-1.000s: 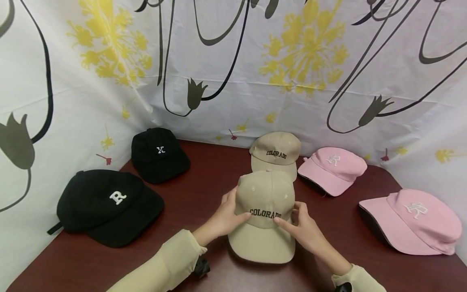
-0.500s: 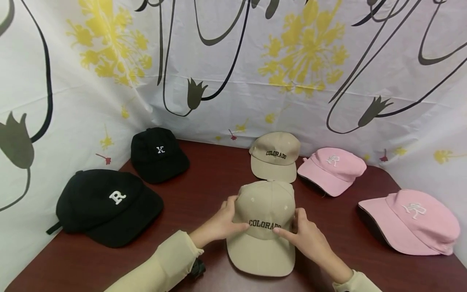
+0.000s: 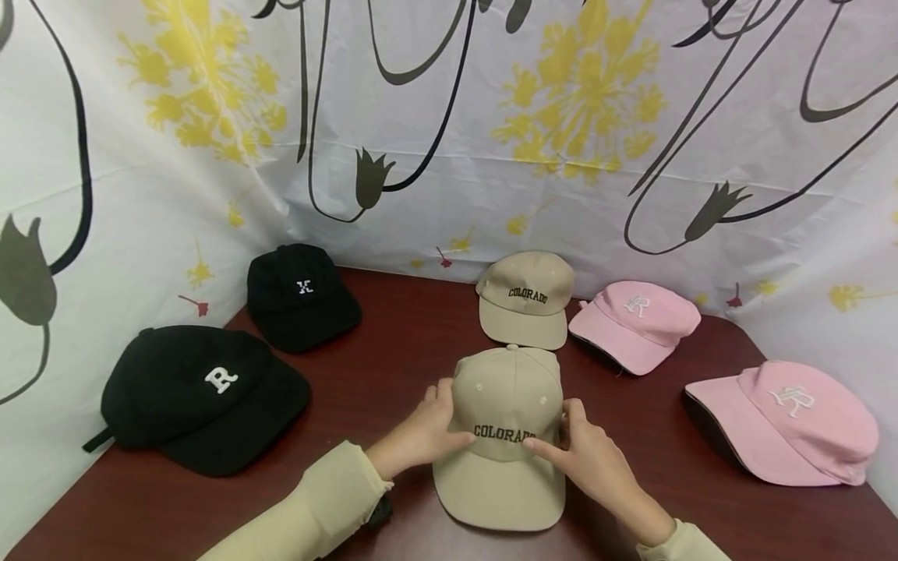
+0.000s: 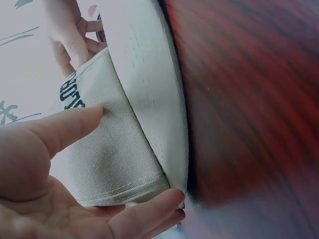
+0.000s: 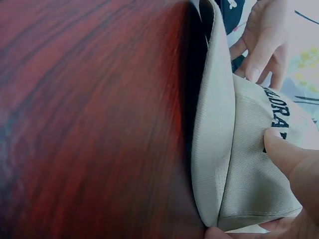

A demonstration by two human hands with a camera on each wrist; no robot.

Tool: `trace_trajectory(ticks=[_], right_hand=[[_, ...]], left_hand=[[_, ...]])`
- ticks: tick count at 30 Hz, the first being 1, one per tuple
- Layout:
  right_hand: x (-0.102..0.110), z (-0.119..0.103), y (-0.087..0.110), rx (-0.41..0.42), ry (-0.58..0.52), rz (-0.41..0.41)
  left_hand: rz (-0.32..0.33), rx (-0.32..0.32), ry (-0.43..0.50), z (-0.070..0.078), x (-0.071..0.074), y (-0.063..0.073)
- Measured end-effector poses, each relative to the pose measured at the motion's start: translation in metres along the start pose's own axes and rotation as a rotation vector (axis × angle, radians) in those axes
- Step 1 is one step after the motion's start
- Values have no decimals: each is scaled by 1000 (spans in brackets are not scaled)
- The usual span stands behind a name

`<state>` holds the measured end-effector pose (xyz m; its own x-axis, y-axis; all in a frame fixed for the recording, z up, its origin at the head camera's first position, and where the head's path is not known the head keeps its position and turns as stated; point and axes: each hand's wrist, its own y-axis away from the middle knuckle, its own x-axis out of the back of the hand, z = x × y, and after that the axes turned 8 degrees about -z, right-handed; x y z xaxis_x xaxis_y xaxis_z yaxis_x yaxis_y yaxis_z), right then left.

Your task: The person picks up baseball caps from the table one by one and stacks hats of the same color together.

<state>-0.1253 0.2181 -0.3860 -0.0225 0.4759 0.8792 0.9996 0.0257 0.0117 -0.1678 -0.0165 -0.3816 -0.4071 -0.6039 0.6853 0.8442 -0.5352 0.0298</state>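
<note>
A beige baseball cap (image 3: 507,397) with dark COLORADO lettering sits on the table, its brim toward me. My left hand (image 3: 424,428) grips its left side, thumb on the front panel beside the lettering and fingers round the edge. On the other side my right hand (image 3: 592,452) holds it the same way, thumb over the last letters. The left wrist view shows the left thumb (image 4: 75,127) on the cloth and fingertips at the brim's corner. In the right wrist view the right thumb (image 5: 289,157) presses the lettering; the brim (image 5: 214,144) lies close to the tabletop.
Directly behind is a second beige COLORADO cap (image 3: 526,300). Two pink caps, one farther back (image 3: 634,327) and one nearer (image 3: 786,425), lie at right. Black caps, a far one (image 3: 303,300) and a near one (image 3: 203,401), lie at left. Patterned white cloth (image 3: 421,117) surrounds the dark red table (image 3: 393,319).
Both hands have brought the beige cap toward me, so a narrow gap now parts it from the cap behind. Over the last half second it has stayed nearly still; the view shifted slightly.
</note>
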Motion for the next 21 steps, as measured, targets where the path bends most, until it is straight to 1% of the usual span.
trace_trajectory(ticks=[7,14,16,18,21], right_hand=[[0,3,0,10,-8,-6],[0,5,-2,44,-42,-31],[0,7,-2,57,-57,-40],[2,9,-2,68,-83,-58],[9,13,-5,98,-107,-92]], left_hand=[[-2,4,-35,-2,-1,-5],[-17,21,-48,-4,1,-1],[-35,17,-44,-5,3,0],[-69,9,-31,-7,7,-1],[-126,-12,-5,-10,17,-4]])
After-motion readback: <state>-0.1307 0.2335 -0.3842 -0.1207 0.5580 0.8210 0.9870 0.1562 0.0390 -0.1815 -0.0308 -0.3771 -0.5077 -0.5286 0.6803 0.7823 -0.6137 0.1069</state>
